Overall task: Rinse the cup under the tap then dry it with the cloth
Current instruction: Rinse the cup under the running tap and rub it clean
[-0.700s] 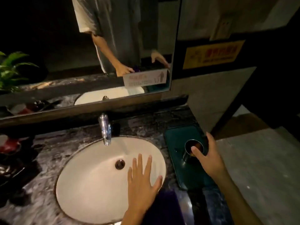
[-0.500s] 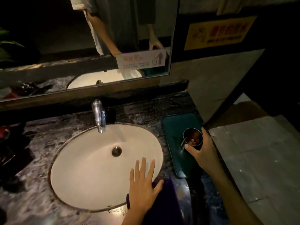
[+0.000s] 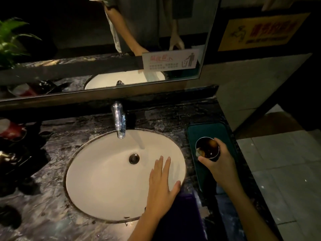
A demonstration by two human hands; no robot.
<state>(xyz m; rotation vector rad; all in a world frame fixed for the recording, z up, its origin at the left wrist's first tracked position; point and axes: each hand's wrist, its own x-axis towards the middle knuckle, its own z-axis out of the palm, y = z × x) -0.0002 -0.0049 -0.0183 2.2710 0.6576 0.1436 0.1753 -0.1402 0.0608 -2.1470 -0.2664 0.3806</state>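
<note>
- The dark, marbled tabletop (image 3: 57, 193) fills most of the view, and it looks shiny and a bit wet.
- A long mirror (image 3: 104, 49) runs along the wall behind it and shows the person's arms.
- The white round sink (image 3: 104, 174) is set into the tabletop, with a dark drain (image 3: 134, 158) near its middle.
- A dark green tray (image 3: 206, 133) lies on the tabletop just to the right of the sink.
- A dark purple cloth (image 3: 184, 216) lies at the near edge, between the 2 arms.
- The left hand (image 3: 162, 186) is flat with straight fingers and grips nothing. It is over the near right part of the sink, and its thumb is at the rim.
- The right hand (image 3: 220, 164) is wrapped round the cup (image 3: 207, 149) and holds it over the green tray.
- The cup is shiny metal, upright, with its open top facing up.
- The silver tap (image 3: 119, 119) stands behind the sink. I see no water coming from it.
</note>
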